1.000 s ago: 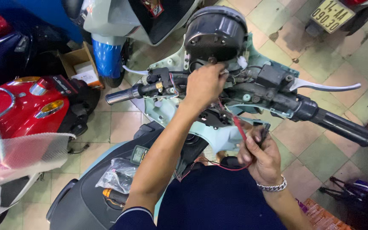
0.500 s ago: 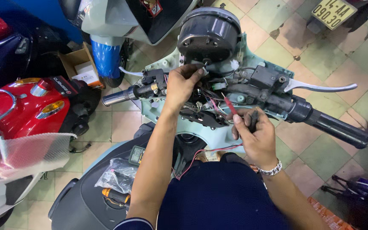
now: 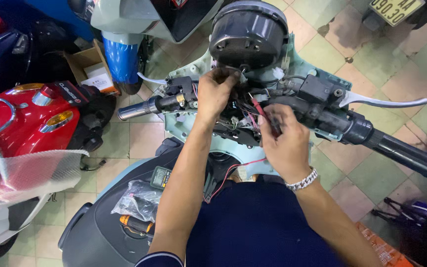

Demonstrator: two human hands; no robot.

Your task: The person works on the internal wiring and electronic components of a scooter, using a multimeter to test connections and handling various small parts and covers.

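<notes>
A pale green scooter with its handlebar cover off stands in front of me, wiring exposed under the round black gauge housing [image 3: 249,34]. My left hand [image 3: 216,94] pinches wires or a connector just below that housing. My right hand [image 3: 285,143] holds a red test probe [image 3: 259,110], its tip pointing up-left into the wire bundle [image 3: 243,116]; red and black leads [image 3: 228,173] trail down from it. A silver bracelet is on my right wrist. The right handlebar grip [image 3: 404,151] and brake lever [image 3: 381,100] stick out to the right.
On the dark seat lie a small multimeter [image 3: 160,177], a clear plastic bag of parts [image 3: 137,200] and an orange-handled screwdriver [image 3: 135,225]. A red scooter [image 3: 23,121] stands close on the left, a cardboard box [image 3: 89,66] and a blue fender behind it. Tiled floor to the right.
My right hand has risen from near my lap to the wire bundle with the red probe. My left hand shifted lower, under the gauge housing.
</notes>
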